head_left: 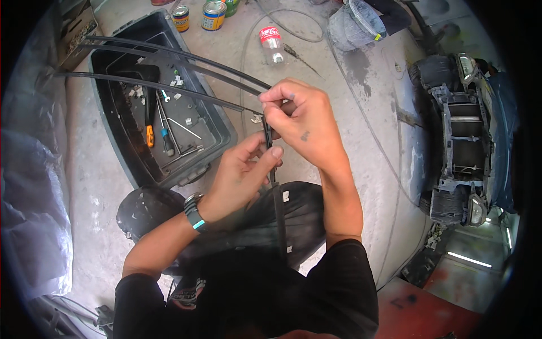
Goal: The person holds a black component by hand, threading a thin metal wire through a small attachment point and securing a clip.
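My left hand (243, 175) grips a narrow black strip (278, 214) that runs down over my dark trousers, thumb pressed against it. Just above, my right hand (299, 118) pinches the upper end of that strip near a small pale metal piece (256, 118). Long curved black strips (197, 65) reach from around my right fingers leftward over a grey plastic bin (223, 133), which holds an orange-and-black tool (149, 134), a screwdriver (168, 146), several metal tools and small pale clips. Whether the strips join at my fingertips I cannot tell.
Two paint cans (213, 18), a plastic bottle (274, 51), a cable (367, 121) and a grey bucket (353, 25) are on the concrete floor. A car's stripped front (460, 135) stands right, crumpled plastic sheeting (34, 198) left, a red panel (423, 308) lower right.
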